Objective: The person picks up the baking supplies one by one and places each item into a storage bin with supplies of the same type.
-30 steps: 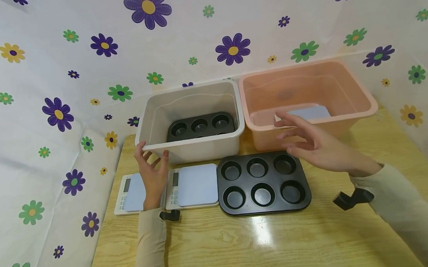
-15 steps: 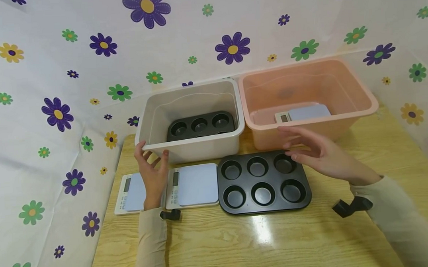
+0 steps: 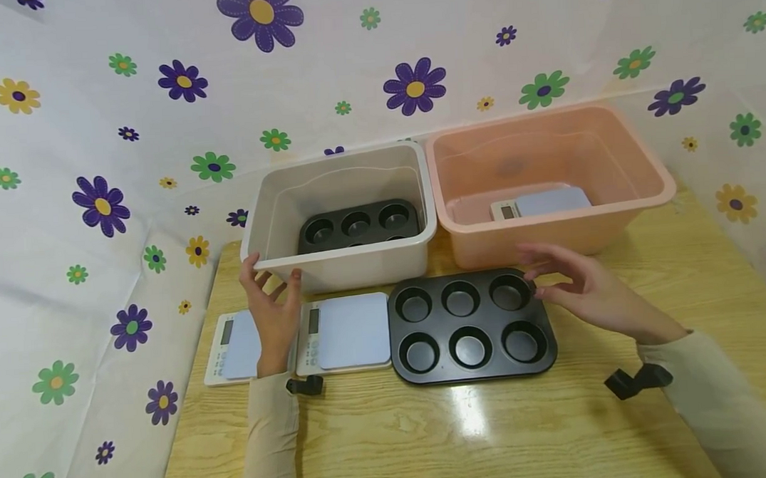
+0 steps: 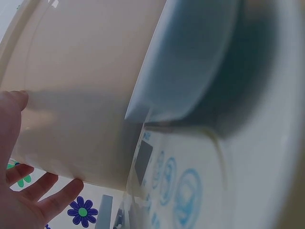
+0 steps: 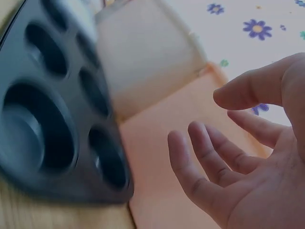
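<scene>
A white plastic bin stands at the back left, holding a dark muffin tin. My left hand grips its front-left corner. In the left wrist view the thumb is against one wall and the fingertips meet the far edge. My right hand holds nothing, its fingers loosely bent near the back-right corner of a second muffin tin on the table. Behind that hand is a pink bin with a kitchen scale inside.
Two more kitchen scales lie in front of the white bin: a left one, partly behind my left hand, and a right one beside the muffin tin. Flower-patterned cloth rises behind the bins. All rests on a wooden table.
My right hand has drawn back from over the pink bin's front rim toward me and slightly right, uncovering the scale's display inside. My left hand stays at the white bin's corner.
</scene>
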The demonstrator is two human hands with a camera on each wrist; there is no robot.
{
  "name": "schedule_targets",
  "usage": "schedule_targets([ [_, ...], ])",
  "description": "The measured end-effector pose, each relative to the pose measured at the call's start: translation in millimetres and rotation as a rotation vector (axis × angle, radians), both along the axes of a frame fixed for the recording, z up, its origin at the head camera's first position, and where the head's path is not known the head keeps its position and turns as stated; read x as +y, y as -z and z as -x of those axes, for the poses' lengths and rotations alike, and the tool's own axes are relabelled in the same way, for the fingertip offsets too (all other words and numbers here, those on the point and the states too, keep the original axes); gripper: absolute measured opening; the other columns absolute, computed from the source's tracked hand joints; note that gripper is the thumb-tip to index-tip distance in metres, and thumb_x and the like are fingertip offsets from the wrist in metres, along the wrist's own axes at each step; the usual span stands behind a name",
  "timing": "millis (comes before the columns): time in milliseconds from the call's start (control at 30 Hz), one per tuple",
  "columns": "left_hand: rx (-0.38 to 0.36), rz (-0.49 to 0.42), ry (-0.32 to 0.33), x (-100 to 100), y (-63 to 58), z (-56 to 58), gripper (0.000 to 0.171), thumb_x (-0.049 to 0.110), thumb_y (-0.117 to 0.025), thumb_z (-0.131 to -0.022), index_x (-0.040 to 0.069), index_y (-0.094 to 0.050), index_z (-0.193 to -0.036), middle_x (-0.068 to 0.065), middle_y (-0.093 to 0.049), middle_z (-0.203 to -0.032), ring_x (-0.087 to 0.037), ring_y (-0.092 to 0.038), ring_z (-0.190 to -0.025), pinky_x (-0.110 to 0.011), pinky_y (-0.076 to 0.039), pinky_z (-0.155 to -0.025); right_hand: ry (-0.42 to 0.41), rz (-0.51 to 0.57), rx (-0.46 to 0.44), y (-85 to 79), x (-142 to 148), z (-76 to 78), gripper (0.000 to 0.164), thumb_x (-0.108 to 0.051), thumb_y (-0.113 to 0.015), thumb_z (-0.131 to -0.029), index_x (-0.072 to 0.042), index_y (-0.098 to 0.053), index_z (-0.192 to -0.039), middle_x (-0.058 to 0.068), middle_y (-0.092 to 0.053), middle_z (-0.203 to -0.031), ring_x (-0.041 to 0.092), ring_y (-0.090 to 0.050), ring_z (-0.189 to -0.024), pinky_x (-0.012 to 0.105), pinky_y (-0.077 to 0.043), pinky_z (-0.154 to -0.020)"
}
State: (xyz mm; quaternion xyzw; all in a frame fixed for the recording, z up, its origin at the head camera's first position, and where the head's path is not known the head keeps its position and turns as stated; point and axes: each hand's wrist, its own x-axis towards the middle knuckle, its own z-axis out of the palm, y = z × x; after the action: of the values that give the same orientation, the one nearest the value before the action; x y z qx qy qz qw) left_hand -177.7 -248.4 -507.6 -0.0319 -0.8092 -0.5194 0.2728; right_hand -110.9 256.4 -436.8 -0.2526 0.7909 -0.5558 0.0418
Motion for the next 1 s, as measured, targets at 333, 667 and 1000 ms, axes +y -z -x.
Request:
schedule_targets([
  [333,0.009,-0.002,0.003,-1,0.4,0.7,0.075,0.016,-0.076,-0.104,0.016,-0.031,-0.164,-0.014,-0.042,-0.167,-0.038,-0.054,-0.146,-0.07,-0.056,-0.11,0.137,-0.138,-0.057,25.5,18,-0.6,0.064,0.006,-0.067,-0.103,-0.004,-0.047,-0.162,-0.033,-0.053,-0.149,-0.004,-0.064,-0.121,0.015,-0.058,-0.093],
  [667,0.004,-0.006,0.005,-2,1.3,-0.3,0.077,0.014,-0.077,-0.103,0.015,-0.03,-0.164,-0.014,-0.042,-0.166,-0.037,-0.054,-0.145,-0.069,-0.055,-0.11,0.163,-0.099,-0.112,43.2,23,-1.0,0.059,0.006,-0.065,-0.103,0.002,-0.047,-0.16,-0.021,-0.061,-0.137,-0.003,-0.066,-0.118,0.013,-0.059,-0.091],
  [1000,0.008,-0.009,0.0,-1,1.0,0.5,0.075,0.017,-0.076,-0.104,0.016,-0.031,-0.164,-0.015,-0.041,-0.166,-0.036,-0.055,-0.145,-0.068,-0.057,-0.109,0.172,-0.077,-0.148,60.3,27,2.3,0.057,0.005,-0.066,-0.103,0.007,-0.047,-0.157,-0.01,-0.065,-0.132,-0.003,-0.067,-0.115,0.011,-0.058,-0.092],
])
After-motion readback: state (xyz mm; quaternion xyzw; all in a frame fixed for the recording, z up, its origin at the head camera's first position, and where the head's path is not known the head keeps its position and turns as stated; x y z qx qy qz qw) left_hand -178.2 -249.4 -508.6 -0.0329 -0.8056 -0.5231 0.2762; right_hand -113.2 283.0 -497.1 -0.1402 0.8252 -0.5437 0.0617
